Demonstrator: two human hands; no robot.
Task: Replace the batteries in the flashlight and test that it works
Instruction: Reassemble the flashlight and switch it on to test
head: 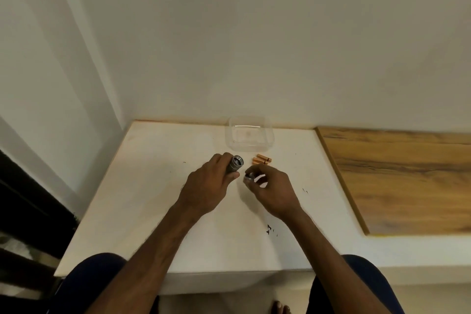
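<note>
My left hand [207,186] is closed around the dark grey flashlight body [235,163], whose open round end points up and to the right. My right hand [272,188] pinches a small grey flashlight cap [248,177] between its fingertips, a short gap right of the body. Three copper-coloured batteries [262,160] lie side by side on the white table [153,199], just beyond my right hand's fingers.
A clear plastic container [249,133] stands at the table's far edge against the wall, behind the batteries. A wooden board [397,176] covers the surface to the right. Small dark specks [270,229] mark the table near my right forearm. My knees show below the front edge.
</note>
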